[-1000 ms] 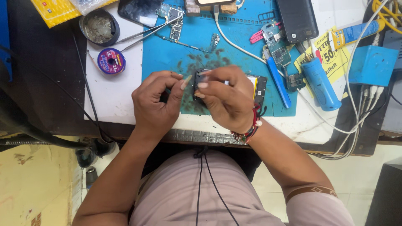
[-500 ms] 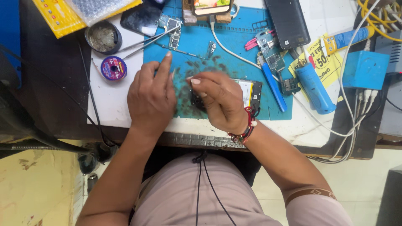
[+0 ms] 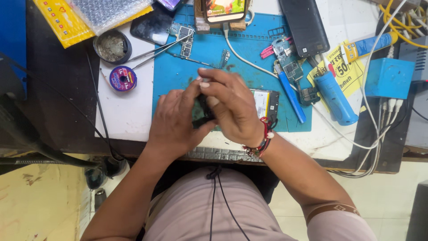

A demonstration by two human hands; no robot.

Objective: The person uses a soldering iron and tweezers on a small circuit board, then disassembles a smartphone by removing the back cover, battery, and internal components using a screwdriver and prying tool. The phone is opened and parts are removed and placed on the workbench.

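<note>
My left hand and my right hand meet over the blue work mat near the table's front edge. Both close around a small dark phone part, mostly hidden between the fingers. My right hand lies partly over the left, and red thread bands circle its wrist. A flat phone battery sticks out from under the right hand.
Tweezers, a circuit board and a white cable lie on the mat. A round tin and a solder spool sit left. A dark phone, blue tools, a blue box stand right.
My hands have come together and lifted slightly, now clasping the dark part between them. The view has shifted, so the table sits lower in the picture.
</note>
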